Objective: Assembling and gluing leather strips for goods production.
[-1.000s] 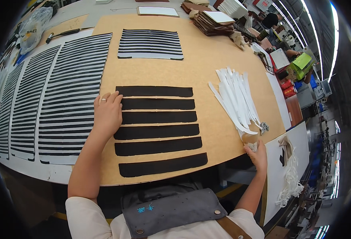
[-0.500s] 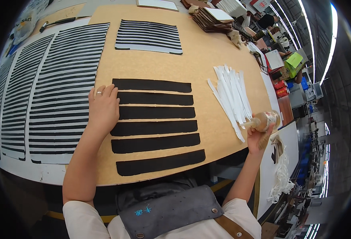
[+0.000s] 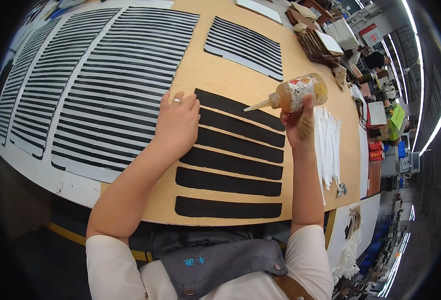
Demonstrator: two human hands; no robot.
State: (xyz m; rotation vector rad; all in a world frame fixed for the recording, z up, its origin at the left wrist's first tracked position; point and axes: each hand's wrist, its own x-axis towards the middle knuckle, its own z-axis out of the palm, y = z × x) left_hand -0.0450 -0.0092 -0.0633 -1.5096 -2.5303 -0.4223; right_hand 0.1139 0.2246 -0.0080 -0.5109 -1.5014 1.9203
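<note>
My right hand (image 3: 300,125) is wrapped round a clear squeeze bottle (image 3: 300,94) of amber liquid, tilted on its side. Its pale pointed nozzle (image 3: 258,105) reaches left over the farthest of several black strips (image 3: 230,164), which lie in a near-parallel stack of rows on the tan board (image 3: 155,210). Whether the nozzle touches that strip I cannot tell. My left hand (image 3: 178,125), a ring on one finger, rests flat with its fingers stretched by the left ends of the far strips. Nothing shows in its grasp.
Striped black-and-grey sheets (image 3: 115,85) cover the left side, and a smaller striped sheet (image 3: 243,47) lies at the back. White strips (image 3: 328,150) are bunched to the right of my right forearm. Brown stacked pieces (image 3: 320,47) sit at the far right edge.
My right hand has carried the bottle leftward from beside the white strips to over the far black strip. My left hand stays by the strips' left ends. The whole view has turned.
</note>
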